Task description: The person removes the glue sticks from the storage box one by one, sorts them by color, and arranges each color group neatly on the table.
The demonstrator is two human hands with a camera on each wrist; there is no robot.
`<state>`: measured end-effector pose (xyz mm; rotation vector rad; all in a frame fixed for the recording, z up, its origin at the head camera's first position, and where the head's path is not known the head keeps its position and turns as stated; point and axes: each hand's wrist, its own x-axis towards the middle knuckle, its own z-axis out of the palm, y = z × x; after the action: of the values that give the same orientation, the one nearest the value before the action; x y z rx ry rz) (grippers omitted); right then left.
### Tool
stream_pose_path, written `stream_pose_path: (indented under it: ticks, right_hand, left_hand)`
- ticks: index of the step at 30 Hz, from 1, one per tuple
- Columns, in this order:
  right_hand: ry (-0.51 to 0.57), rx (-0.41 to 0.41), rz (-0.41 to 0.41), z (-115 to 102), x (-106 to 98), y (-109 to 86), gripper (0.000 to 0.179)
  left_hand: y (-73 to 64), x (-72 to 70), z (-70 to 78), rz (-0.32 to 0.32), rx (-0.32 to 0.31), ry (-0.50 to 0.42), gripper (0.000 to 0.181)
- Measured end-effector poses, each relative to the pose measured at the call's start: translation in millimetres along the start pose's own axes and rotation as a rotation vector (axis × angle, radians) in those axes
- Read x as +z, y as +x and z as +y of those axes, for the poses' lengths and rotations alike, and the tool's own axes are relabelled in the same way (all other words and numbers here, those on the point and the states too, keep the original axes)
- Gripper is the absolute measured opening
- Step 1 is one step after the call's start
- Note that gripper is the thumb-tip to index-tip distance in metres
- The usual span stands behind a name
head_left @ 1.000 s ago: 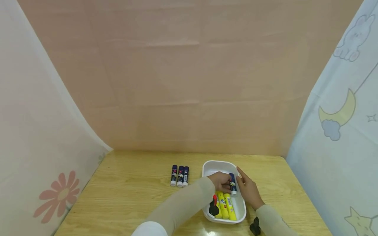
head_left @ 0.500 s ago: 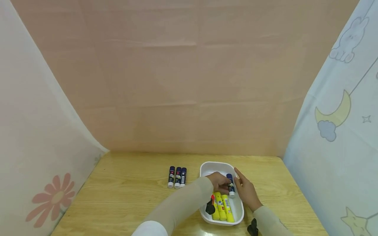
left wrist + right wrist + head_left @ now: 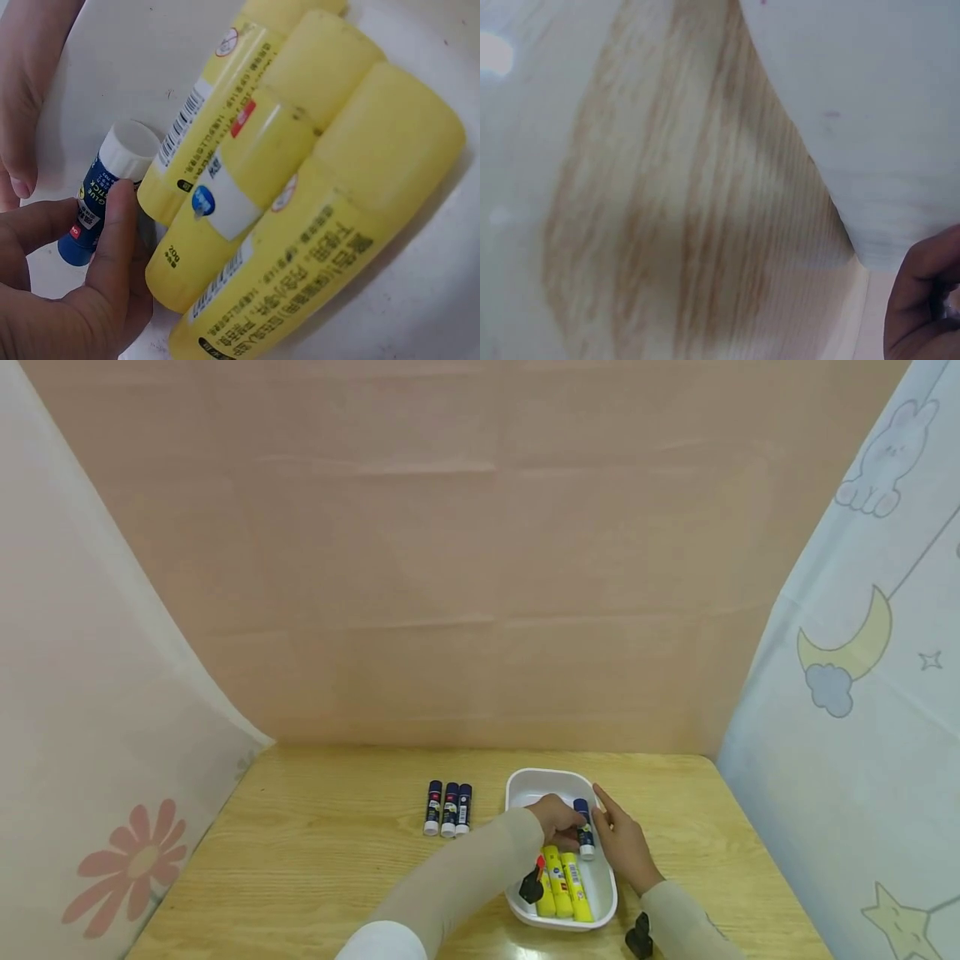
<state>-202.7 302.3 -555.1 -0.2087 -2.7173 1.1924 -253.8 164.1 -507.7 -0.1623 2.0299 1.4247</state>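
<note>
My left hand (image 3: pixel 553 820) reaches into a white plastic box (image 3: pixel 609 906) and pinches a dark-blue glue stick (image 3: pixel 583 831) between thumb and fingers. In the left wrist view, the white end (image 3: pixel 133 148) of this glue stick points up and away, close beside the yellow glue sticks (image 3: pixel 244 169). Several yellow glue sticks lie side by side in the box's near half. My right hand (image 3: pixel 628 850) rests along the box's right rim with its index finger extended. Only part of the right hand (image 3: pixel 922 300) shows in the right wrist view, beside the box's outer wall (image 3: pixel 877 150).
Left of the box, 3 dark-blue glue sticks (image 3: pixel 449 810) with white ends lie in a row on the wooden table (image 3: pixel 322 852). A beige cloth (image 3: pixel 465 568) hangs behind the table, with printed white cloths (image 3: pixel 847 760) at both sides.
The whole scene shifts slightly left in the head view as the camera turns. Both hands keep their places at the box, and the blue glue stick stays in my left hand.
</note>
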Motion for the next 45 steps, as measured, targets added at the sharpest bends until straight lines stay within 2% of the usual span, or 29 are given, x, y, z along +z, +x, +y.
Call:
stream_pose_path:
  ticks: [16,25,29,31,35,38,41,45]
  right_hand:
    - [0.006,-0.004,-0.015,0,6,2.3,0.05]
    - [-0.007,-0.029,-0.014,1,9,7.2,0.049]
    - [-0.023,-0.028,-0.017,2,8,9.1,0.049]
    - [-0.027,-0.026,-0.019,2,7,10.0,0.05]
    - [-0.027,-0.023,-0.023,2,6,11.2,0.05]
    - [-0.035,-0.011,-0.029,4,4,13.6,0.051]
    - [-0.032,0.0,-0.021,6,3,17.3,0.051]
    - [-0.004,0.001,-0.021,10,3,20.9,0.052]
  left_hand:
    - [20.1,-2.7,-10.4,0.006,0.03,0.056,0.012]
    - [21.4,-8.4,-6.3,-0.017,0.111,0.094,0.012]
    - [22.5,-11.5,-3.6,-0.031,0.18,0.071,0.009]
    - [21.9,-16.3,-1.2,-0.047,0.197,0.041,0.013]
    - [17.3,-33.8,2.2,-0.101,0.236,-0.063,0.026]
    - [10.7,-52.9,1.7,-0.158,0.264,-0.154,0.031]
    - [1.5,-79.7,1.3,-0.212,0.282,-0.222,0.035]
    - [-9.2,-122.6,-3.0,-0.251,0.321,-0.261,0.044]
